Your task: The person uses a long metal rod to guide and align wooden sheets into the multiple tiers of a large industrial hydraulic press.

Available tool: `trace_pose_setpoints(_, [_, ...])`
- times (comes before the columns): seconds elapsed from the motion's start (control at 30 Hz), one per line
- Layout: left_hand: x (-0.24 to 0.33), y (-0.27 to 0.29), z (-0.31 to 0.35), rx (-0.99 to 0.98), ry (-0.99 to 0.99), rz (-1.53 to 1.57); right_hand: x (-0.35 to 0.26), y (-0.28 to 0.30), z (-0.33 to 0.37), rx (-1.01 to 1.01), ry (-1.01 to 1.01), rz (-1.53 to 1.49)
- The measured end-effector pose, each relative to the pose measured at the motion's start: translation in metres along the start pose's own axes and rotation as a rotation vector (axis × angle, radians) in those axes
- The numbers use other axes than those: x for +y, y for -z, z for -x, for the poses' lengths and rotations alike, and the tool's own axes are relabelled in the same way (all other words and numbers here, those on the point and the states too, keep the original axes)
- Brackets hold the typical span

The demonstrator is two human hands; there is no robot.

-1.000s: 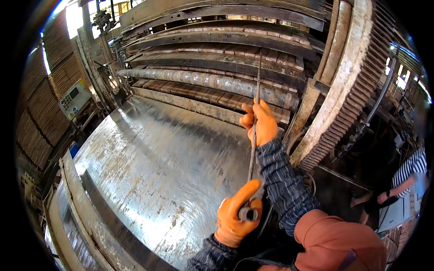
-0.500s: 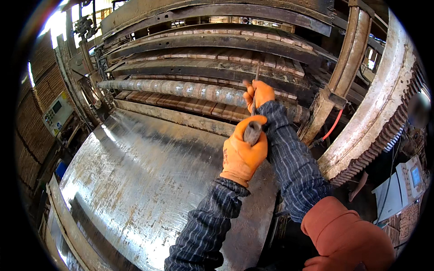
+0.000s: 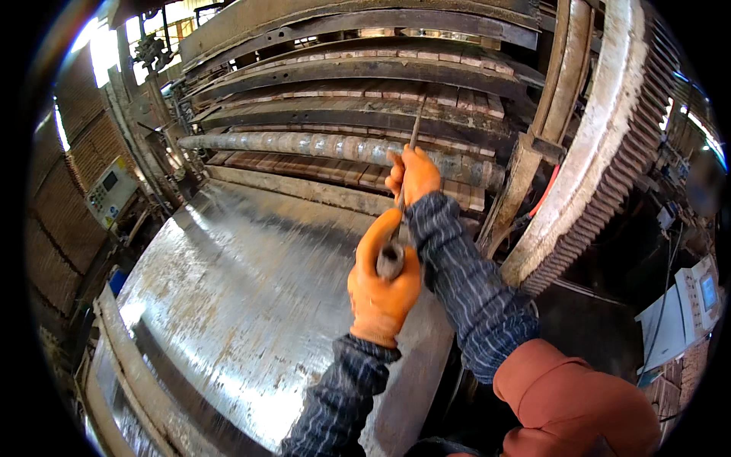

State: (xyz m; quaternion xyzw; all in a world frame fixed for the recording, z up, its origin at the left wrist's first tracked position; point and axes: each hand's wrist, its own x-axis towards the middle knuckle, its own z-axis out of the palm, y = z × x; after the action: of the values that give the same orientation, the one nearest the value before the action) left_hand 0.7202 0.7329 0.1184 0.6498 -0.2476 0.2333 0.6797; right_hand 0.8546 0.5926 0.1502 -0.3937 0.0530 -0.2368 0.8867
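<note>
A long thin metal rod (image 3: 418, 124) with a round, hollow grey handle end (image 3: 390, 262) points away from me. My left hand (image 3: 383, 288), in an orange glove, is closed round the handle end. Farther along, my right hand (image 3: 417, 175), also orange-gloved, grips the shaft. The rod's far end crosses in front of a rack of stacked plates and boards (image 3: 350, 114); whether it touches them I cannot tell. Behind my right hand runs a thick, worn roller (image 3: 304, 144). Beneath my hands lies a wide, shiny, scratched metal sheet (image 3: 228, 305).
A curved, pale toothed metal frame (image 3: 567, 152) rises on the right beside a rusty post (image 3: 560, 84). A white control box with a screen (image 3: 685, 301) stands at the far right, another control panel (image 3: 110, 194) at the left. Long beams (image 3: 145, 381) run along the lower left.
My view has turned slightly right, so the surroundings shift in the picture. Both hands and the rod appear farther left, and the left hand slightly lower. Both grips stay closed on the rod.
</note>
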Motion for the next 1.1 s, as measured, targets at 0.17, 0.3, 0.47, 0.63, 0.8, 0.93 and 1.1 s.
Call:
trace_pose_setpoints(0.17, [0.051, 0.036, 0.099, -0.252, 0.108, -0.172, 0.008, 0.012, 0.125, -0.129, -0.092, 0.24])
trace_pose_setpoints(0.3, [0.091, 0.036, 0.169, -0.753, 0.071, -0.208, -0.004, 0.063, 0.211, -0.413, -0.163, 0.425])
trace_pose_setpoints(0.47, [0.13, 0.01, 0.24, -0.915, 0.18, -0.053, -0.038, 0.12, 0.282, -0.586, -0.383, 0.509])
trace_pose_setpoints(0.63, [0.151, -0.025, 0.302, -0.819, 0.202, 0.044, -0.067, 0.199, 0.335, -0.67, -0.584, 0.676])
trace_pose_setpoints(0.8, [0.139, -0.061, 0.354, -0.511, 0.093, -0.479, -0.097, 0.323, 0.373, -0.967, -0.501, 0.987])
trace_pose_setpoints(0.93, [0.15, -0.126, 0.357, -0.543, -0.165, -0.753, -0.181, 0.385, 0.382, -1.19, -0.623, 1.253])
trace_pose_setpoints(1.1, [0.137, -0.231, 0.374, -1.158, 0.254, -0.791, -0.242, 0.542, 0.365, -1.389, 0.257, 1.315])
